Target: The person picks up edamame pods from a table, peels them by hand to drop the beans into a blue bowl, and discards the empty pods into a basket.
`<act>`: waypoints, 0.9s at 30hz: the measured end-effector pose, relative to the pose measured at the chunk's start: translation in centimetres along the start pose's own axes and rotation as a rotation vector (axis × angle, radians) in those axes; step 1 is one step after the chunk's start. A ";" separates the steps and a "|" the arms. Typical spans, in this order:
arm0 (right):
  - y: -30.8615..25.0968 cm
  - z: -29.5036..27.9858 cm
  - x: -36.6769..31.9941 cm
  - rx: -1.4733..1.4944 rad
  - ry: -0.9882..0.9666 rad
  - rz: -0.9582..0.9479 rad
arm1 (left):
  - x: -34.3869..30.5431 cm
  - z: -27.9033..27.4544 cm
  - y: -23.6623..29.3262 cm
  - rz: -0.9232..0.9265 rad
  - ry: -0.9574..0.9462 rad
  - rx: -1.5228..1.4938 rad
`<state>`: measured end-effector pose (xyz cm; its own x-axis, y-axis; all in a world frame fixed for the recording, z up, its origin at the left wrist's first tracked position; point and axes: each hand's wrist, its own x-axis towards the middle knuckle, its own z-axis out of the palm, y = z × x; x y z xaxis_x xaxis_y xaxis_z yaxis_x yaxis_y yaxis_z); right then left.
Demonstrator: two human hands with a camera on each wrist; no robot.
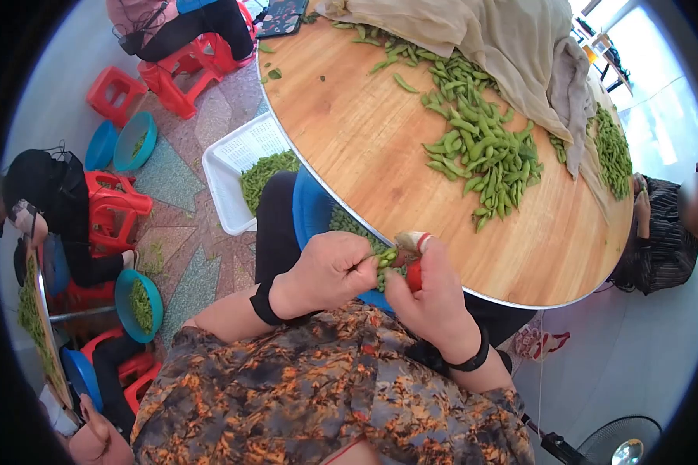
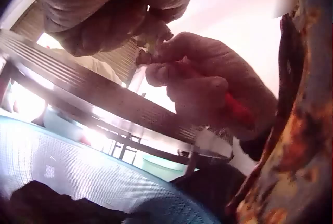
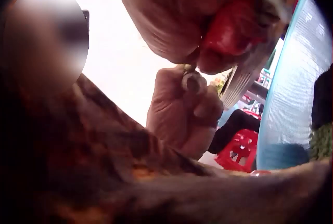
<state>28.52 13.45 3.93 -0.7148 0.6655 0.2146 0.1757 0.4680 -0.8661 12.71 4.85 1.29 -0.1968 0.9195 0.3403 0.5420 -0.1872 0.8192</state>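
Observation:
My left hand (image 1: pixel 327 269) pinches a green soybean pod (image 1: pixel 387 255) between thumb and fingers. On the pod's other side, my right hand (image 1: pixel 436 301) pinches it too, the fingertips of both hands close together. A red covering (image 1: pixel 414 276) wraps one right finger, and a whitish cover with a red band (image 1: pixel 413 242) sits on another. Right below the hands is a blue basket (image 1: pixel 305 203) with shelled green beans (image 1: pixel 347 223) in it. In the left wrist view the two hands meet above the mesh wall of the basket (image 2: pixel 104 167).
A round wooden table (image 1: pixel 349 101) bears a pile of pods (image 1: pixel 485 143) and a beige cloth (image 1: pixel 473 27). A white crate (image 1: pixel 229 167) with pods stands left of my knee. Red stools (image 1: pixel 116 94), teal basins (image 1: pixel 138 139) and other people are around; a fan (image 1: pixel 620 442) stands lower right.

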 end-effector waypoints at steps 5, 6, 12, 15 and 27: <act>-0.3 -0.7 0.8 -0.140 -0.228 0.029 | 0.4 -0.7 -0.7 0.061 -0.206 -0.167; -0.2 -0.5 0.7 -0.143 -0.225 0.033 | 0.3 -0.7 -0.8 0.062 -0.209 -0.171; 0.6 0.2 0.8 -0.392 -0.130 -0.203 | -0.3 -1.4 -0.9 0.100 -0.157 0.017; 0.7 -0.3 0.4 -0.546 -0.186 -0.188 | -0.9 -3.7 -1.4 -0.137 -0.090 0.057; 2.9 -7.3 3.0 -0.764 0.088 0.183 | -2.0 -8.9 -3.6 -0.395 0.239 0.318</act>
<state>31.85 21.09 5.36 -0.5794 0.7990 0.1608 0.7244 0.5952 -0.3478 3.82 0.59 1.75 -0.5946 0.7877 0.1613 0.6019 0.3030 0.7388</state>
